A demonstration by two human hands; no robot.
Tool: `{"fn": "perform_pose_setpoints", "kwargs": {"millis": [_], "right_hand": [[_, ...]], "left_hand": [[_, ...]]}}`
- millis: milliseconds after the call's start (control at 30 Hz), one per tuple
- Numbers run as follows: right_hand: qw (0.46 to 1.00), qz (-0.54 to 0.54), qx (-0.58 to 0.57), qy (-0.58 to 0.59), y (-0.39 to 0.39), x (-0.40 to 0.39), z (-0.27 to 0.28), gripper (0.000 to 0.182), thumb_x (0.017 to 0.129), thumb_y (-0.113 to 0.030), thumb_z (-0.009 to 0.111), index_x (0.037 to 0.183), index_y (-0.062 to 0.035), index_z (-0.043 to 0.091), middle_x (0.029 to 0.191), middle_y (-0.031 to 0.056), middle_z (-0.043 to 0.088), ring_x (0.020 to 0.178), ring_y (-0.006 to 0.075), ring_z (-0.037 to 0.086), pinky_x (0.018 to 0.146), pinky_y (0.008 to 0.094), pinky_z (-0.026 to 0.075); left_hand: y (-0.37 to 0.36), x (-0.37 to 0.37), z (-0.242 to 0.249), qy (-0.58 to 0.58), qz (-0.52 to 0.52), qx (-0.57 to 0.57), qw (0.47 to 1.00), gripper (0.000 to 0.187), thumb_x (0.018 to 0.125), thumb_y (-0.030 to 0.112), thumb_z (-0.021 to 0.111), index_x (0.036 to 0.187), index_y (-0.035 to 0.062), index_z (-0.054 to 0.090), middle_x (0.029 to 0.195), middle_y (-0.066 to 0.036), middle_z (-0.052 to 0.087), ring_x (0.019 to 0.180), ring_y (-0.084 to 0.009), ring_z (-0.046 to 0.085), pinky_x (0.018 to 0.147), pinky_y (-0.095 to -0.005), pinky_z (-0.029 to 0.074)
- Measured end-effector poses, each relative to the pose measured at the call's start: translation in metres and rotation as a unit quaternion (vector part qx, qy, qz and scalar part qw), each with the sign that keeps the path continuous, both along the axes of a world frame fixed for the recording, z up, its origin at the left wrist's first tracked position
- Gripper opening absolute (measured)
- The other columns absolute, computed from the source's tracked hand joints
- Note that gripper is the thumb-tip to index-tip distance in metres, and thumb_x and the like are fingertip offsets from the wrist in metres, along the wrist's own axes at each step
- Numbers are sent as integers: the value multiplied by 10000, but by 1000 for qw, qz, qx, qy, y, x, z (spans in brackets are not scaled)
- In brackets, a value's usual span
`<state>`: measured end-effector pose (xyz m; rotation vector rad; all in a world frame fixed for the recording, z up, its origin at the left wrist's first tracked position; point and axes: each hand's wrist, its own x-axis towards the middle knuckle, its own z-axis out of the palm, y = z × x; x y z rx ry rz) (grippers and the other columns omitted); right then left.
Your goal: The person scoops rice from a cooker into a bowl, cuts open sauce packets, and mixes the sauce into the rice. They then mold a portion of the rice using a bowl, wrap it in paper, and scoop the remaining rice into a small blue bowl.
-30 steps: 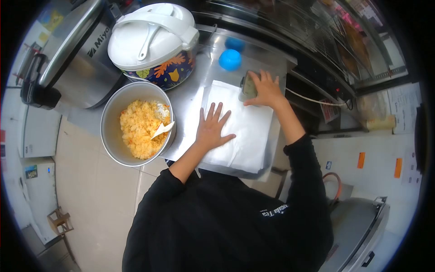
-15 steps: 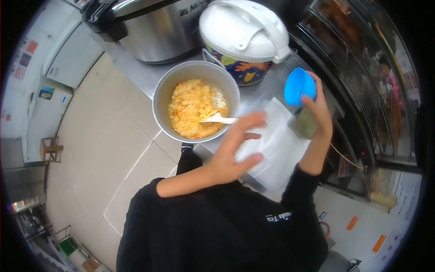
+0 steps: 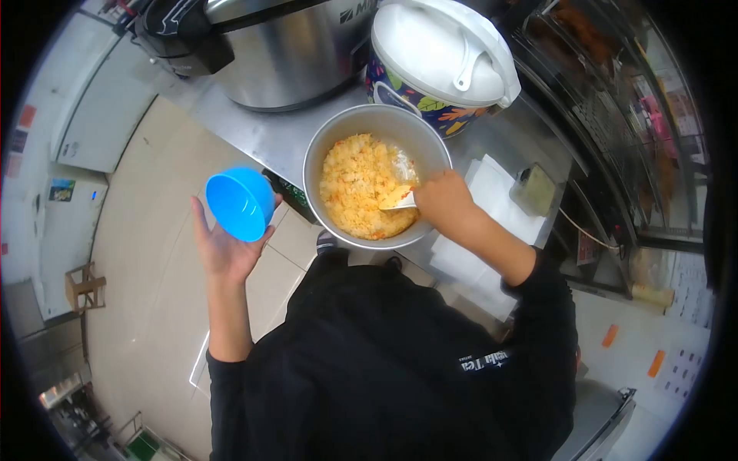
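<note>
My left hand (image 3: 227,257) cups a blue plastic bowl (image 3: 237,204) from below, its inside tipped toward me and bare. My right hand (image 3: 448,202) is closed round the handle of a white rice paddle (image 3: 400,199). The paddle's blade rests in orange-yellow fried rice (image 3: 354,180), with some grains on it. The rice lies in a deep round metal pot (image 3: 421,146), leaving part of the bottom showing at the far right. My fingers hide most of the paddle's handle.
Behind the pot stand a large steel cooker (image 3: 288,61) and a white-lidded, leaf-patterned rice cooker (image 3: 438,54). White paper sheets (image 3: 500,192) and a small clear container (image 3: 533,190) lie right on the steel counter (image 3: 238,127). A glass-fronted cabinet (image 3: 607,131) borders the right.
The blue bowl has passed from my right hand to my left, which has swung out left with it. My right hand has come to the pot and taken hold of the rice paddle.
</note>
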<state>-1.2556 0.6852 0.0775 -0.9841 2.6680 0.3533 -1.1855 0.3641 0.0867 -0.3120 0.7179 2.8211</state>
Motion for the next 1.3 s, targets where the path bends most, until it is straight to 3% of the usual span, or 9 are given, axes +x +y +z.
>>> {"fn": "perform_pose_setpoints", "kwargs": {"millis": [67,167,267,467,700,800,900,1067,1300], "right_hand": [[998,-6,69,10,-10,-3,1,85,705,-148,585,690,-114,662,690,46,630,852,178,592,679,309,411],[976,-38,-11,214,-16,-18,32,90,679,-163,596,728,-118,656,679,37,613,764,185,591,718,327,376],[962,-64,11,265,-21,-39,-3,81,696,-137,580,722,-129,656,681,36,622,729,181,591,725,341,349],[973,-221,27,62,-35,-9,-24,87,760,-184,585,760,-153,666,692,26,628,740,185,600,736,381,335],[926,-288,-243,22,-74,19,-44,155,822,-243,565,822,-150,688,721,68,647,730,232,614,709,413,307],[892,-339,-297,-32,-58,13,-34,188,831,-287,577,894,-163,704,788,95,663,767,250,611,760,389,308],[875,-354,-329,-37,-40,11,-20,224,819,-318,596,924,-152,705,805,117,665,781,273,609,807,378,332],[839,-382,-384,-40,-14,8,52,234,797,-284,582,890,-110,708,783,134,664,759,288,612,788,371,382],[956,-263,-54,119,-62,-7,100,131,743,-156,584,733,-76,687,658,84,625,682,204,599,739,365,365]], "left_hand": [[-26,-2,-16,-44,-21,-6,999,750,857,592,416,1339,28,301,1267,-229,448,1173,-411,446,765,-484,539],[-39,-5,-27,-58,-66,-24,996,717,850,571,445,1322,41,344,1260,-216,463,1164,-395,461,828,-512,494],[-34,-7,-64,-114,-135,-1,984,647,843,516,489,1286,53,404,1244,-190,489,1137,-356,491,896,-513,441],[-15,-26,-81,-156,-236,54,958,552,851,475,511,1204,51,487,1193,-151,536,1089,-293,529,923,-477,430],[-20,-36,-77,-153,-268,42,950,562,886,484,461,1241,48,453,1215,-152,522,1106,-305,520,921,-474,435],[-29,-42,-63,-141,-176,4,974,699,869,562,414,1319,31,346,1282,-206,454,1150,-367,479,944,-523,408],[-32,-60,-38,-101,-154,27,983,660,892,549,380,1320,48,351,1293,-183,448,1165,-324,474,955,-504,405],[-5,-96,-18,-21,-213,-46,976,542,938,436,394,1304,38,346,1302,-143,418,1186,-276,442,975,-457,395],[73,-98,-26,-28,-311,-60,948,486,957,392,377,1327,81,328,1334,-111,393,1213,-261,414,986,-458,374]]}}
